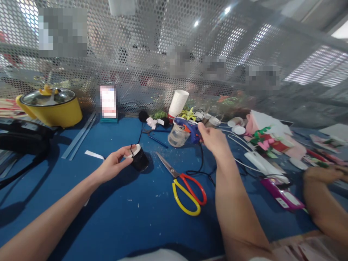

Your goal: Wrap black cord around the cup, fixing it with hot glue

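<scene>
My left hand (121,160) is closed on the white rim of a small cup wrapped in black yarn (140,162), which is tilted over the blue table. A strand of black yarn runs from it to a black ball of yarn (143,116). In my right hand (213,137) is a blue glue gun with orange parts (193,131), the fingers wrapped round its handle. Its front end lies at a clear plastic jar (178,136); whether they touch I cannot tell. Between my hands lie scissors (181,181) with one red and one yellow handle, blades partly closed.
A yellow pot (56,110) with a glass lid stands at the left, near a phone (108,102). White paper cups (178,103) are stacked at the back. A power strip (265,165), a purple device (282,194) and another person's arm (323,199) are at right.
</scene>
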`<state>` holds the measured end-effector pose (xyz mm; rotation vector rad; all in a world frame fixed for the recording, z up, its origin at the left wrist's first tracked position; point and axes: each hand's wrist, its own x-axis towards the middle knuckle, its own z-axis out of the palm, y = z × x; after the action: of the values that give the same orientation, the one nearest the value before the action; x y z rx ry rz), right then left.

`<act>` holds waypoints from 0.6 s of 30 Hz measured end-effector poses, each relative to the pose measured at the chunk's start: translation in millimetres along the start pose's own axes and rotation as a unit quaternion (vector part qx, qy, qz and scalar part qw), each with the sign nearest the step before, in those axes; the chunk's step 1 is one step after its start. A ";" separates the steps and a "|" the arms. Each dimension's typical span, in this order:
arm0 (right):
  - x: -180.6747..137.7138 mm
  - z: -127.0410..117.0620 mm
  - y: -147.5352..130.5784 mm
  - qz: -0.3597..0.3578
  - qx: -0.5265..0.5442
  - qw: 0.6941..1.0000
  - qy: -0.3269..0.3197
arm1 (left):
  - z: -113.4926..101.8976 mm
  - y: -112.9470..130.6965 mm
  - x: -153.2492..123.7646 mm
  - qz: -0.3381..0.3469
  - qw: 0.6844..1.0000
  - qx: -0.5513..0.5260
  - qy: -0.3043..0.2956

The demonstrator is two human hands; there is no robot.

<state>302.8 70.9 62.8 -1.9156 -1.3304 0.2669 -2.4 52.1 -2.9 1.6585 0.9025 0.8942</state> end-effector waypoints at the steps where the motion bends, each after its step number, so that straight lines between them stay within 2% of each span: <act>1: -5.1 -3.8 -4.5 -0.054 -0.027 0.997 0.044 | 0.3 0.4 -0.2 0.003 1.000 0.006 0.000; 3: -20.7 -5.1 -17.6 -0.153 -0.003 0.985 0.077 | 1.8 2.7 -1.3 0.014 0.999 0.030 -0.003; 4: -30.5 -1.9 -25.3 -0.198 0.035 0.978 0.050 | 2.9 4.7 -2.2 0.021 0.998 0.052 -0.005; 6: -51.2 12.7 -40.6 -0.277 0.106 0.953 -0.063 | 5.9 10.1 -4.5 0.039 0.993 0.110 -0.017; 8: -69.3 34.6 -52.0 -0.322 0.129 0.923 -0.169 | 9.7 16.2 -7.1 0.062 0.981 0.179 -0.032; 10: -82.0 57.3 -57.3 -0.324 0.118 0.911 -0.227 | 13.7 21.1 -9.1 0.090 0.969 0.225 -0.042; 13: -90.2 80.9 -56.0 -0.303 0.099 0.907 -0.274 | 18.9 24.5 -10.7 0.124 0.956 0.263 -0.052; 18: -87.9 86.0 -48.8 -0.222 0.209 0.896 -0.324 | 20.1 25.2 -10.6 0.124 0.958 0.254 -0.057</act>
<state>182.0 42.8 16.5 -1.1439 -1.9064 0.9309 14.2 29.0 15.5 2.2825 0.9046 0.7584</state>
